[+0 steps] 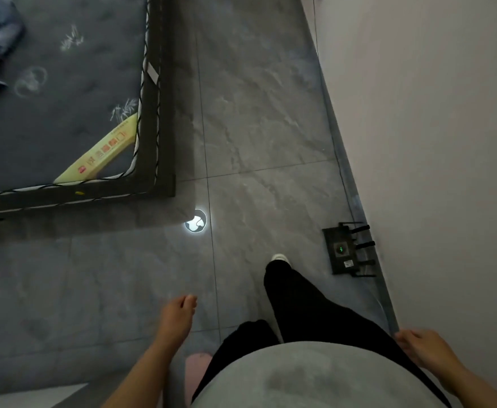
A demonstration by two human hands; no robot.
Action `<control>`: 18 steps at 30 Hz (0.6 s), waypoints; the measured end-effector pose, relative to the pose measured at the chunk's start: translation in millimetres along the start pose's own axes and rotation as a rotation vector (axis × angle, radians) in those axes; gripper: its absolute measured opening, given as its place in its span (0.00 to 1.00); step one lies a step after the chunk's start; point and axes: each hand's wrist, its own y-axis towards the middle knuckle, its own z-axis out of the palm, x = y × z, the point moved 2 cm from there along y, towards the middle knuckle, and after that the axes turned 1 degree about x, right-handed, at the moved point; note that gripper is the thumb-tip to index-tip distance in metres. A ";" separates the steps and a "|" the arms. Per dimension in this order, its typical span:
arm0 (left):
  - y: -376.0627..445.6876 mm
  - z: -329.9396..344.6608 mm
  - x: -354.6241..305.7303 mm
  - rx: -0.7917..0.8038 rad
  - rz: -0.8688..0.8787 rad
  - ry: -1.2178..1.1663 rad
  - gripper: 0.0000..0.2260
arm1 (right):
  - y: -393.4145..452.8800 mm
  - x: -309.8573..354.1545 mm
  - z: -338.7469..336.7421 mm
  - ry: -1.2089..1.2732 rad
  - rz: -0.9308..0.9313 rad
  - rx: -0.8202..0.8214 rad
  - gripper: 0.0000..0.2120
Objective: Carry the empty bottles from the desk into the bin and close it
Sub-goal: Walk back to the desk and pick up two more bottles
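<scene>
Plastic bottles, desk and bin are all out of view; their location cannot be determined from this viewpoint. Neither hand carries anything. The left hand point(176, 316) hangs at the near centre with fingers loosely curled and empty. The right hand point(424, 347) hangs at the near right, close to the wall point(432, 142), fingers relaxed and empty.

The person stands mid-stride on the grey tiled floor point(256, 128), one leg in black trousers point(300, 295) extended forward, a white shoe point(281, 257) at its far end. The stage is judged to be transit, either toward the desk or between trips.

Hazards along the path:
- A black router point(349, 250) with antennas lies on the floor against the wall, just right of the leading foot. A step drifting right could strike it or snag its cable.
- A mattress point(64, 98) in a dark frame occupies the far left; its corner projects toward the walkway and could catch a shin.
- A bright light reflection point(195, 221) marks a glossy tile, so slipping is possible.
- Dim lighting reduces visibility of all three.
</scene>
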 end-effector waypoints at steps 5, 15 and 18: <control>40.1 0.3 -53.6 -0.001 -0.045 0.005 0.12 | 27.0 118.4 -18.0 0.029 -0.086 0.003 0.17; 120.6 -35.2 -117.7 -0.025 -0.249 -0.094 0.11 | 70.4 341.5 -18.1 0.021 -0.214 0.057 0.17; 159.0 -50.6 -157.2 -0.021 -0.252 -0.102 0.11 | 87.7 383.0 -14.9 0.019 -0.197 0.068 0.16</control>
